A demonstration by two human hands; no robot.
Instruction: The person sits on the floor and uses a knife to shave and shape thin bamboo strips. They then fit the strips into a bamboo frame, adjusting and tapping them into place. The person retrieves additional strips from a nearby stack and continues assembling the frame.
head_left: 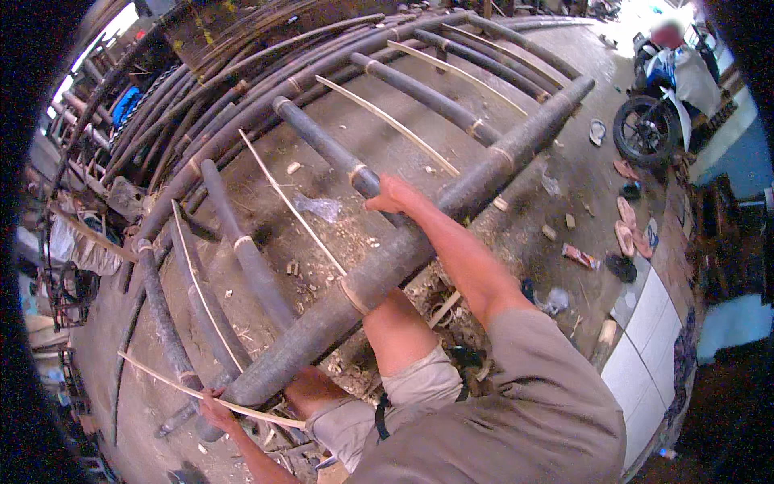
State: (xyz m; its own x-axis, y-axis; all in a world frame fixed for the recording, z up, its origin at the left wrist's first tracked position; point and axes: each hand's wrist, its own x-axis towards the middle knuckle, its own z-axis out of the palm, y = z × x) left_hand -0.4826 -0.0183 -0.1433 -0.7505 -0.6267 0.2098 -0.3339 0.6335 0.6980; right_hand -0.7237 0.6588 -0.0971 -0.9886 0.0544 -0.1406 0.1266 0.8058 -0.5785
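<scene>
A large frame of dark bamboo lies in front of me, with a thick near pole [322, 339] crossing over my legs and several crossbars running to a far pole [266, 109]. Pale thin bamboo strips [282, 194] lie between the crossbars. My right hand [395, 198] is closed round the near end of a dark bamboo crossbar [322, 141], just beyond the thick pole. At the frame's left end, my left hand [214, 410] is closed on a pale bamboo strip [157, 375] that slants across the end of the near pole; its fingertips are partly hidden.
Dark bamboo poles [218, 89] are stacked beyond the frame. Wood chips, a clear plastic bag [318, 207] and offcuts litter the floor. To the right are sandals [625, 230], a red packet [580, 257], white tiles [649, 331] and a motorcycle [647, 129] with a person [645, 60] beside it.
</scene>
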